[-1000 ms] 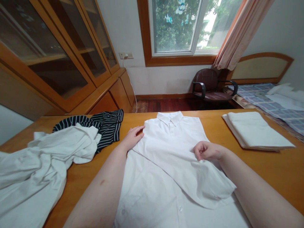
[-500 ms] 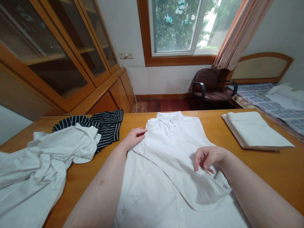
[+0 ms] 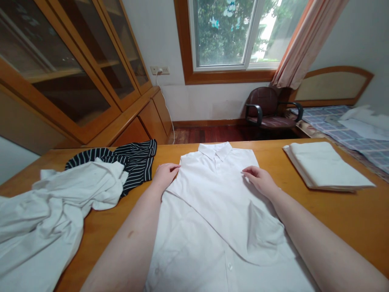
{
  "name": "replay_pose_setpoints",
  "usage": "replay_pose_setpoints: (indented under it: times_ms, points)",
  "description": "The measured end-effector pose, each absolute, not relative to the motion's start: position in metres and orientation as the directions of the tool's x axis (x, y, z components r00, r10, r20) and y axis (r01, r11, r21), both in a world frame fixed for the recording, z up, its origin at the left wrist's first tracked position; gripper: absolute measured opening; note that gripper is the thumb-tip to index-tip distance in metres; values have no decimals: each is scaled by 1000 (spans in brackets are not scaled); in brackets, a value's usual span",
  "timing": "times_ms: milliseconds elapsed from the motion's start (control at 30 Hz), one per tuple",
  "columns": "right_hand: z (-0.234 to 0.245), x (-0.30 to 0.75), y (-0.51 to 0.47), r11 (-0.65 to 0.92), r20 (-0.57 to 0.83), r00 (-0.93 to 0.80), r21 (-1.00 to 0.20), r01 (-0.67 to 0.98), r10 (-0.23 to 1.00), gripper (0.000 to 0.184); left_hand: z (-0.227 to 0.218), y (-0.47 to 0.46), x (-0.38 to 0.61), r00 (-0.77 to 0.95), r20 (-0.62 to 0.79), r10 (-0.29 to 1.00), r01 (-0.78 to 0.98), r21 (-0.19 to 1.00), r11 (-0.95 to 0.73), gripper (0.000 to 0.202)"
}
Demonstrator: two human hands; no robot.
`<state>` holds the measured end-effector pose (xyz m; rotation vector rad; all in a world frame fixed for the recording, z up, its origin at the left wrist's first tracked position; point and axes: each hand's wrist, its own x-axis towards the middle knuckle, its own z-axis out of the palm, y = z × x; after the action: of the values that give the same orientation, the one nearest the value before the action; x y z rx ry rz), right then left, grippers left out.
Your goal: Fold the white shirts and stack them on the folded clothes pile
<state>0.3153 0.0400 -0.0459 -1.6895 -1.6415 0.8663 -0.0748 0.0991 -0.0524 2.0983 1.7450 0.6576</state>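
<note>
A white collared shirt (image 3: 212,190) lies on the wooden table (image 3: 322,227), collar at the far end. One long sleeve (image 3: 223,211) is laid diagonally over its body, with raised creases at the lower right. At the shirt's left edge, near the shoulder, my left hand (image 3: 165,175) pinches the fabric between thumb and fingers. My right hand (image 3: 259,180) is over the right side of the shirt below the shoulder, palm down, its fingers loosely bent and slightly apart. Nothing shows in its grasp.
Left of the shirt are a crumpled white garment (image 3: 63,202) and a black striped garment (image 3: 135,162). Folded white cloth (image 3: 326,164) sits at the table's right. Beyond are a glass-door cabinet (image 3: 121,117), an armchair (image 3: 267,107) and a bed (image 3: 331,117).
My right hand has left the folded sleeve and moved away from me, up toward the shoulder. My left hand has shifted slightly left, and the shirt's left edge has moved with it.
</note>
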Motion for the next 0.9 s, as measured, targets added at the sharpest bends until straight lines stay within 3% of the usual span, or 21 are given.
replay_pose_setpoints:
  times_ms: [200, 367, 467, 633, 900]
  points:
    - [-46, 312, 39, 44, 7, -53, -676, 736, 999, 27, -49, 96, -75, 65, 250, 966, 787, 582, -204, 31]
    - [-46, 313, 38, 74, 22, -79, -654, 753, 997, 26, -37, 103, -59, 99, 276, 956, 733, 630, -258, 35]
    - [-46, 314, 38, 75, 19, -83, -656, 751, 996, 25, -35, 116, -50, 222, 233, 947, 688, 651, -321, 37]
    - [-48, 315, 38, 71, 12, -84, -660, 748, 996, 25, -44, 131, -52, 241, 99, 965, 596, 770, -228, 46]
    - [-44, 313, 38, 41, -10, -61, -642, 765, 998, 23, -44, 135, -74, 299, 169, 939, 646, 688, -330, 35]
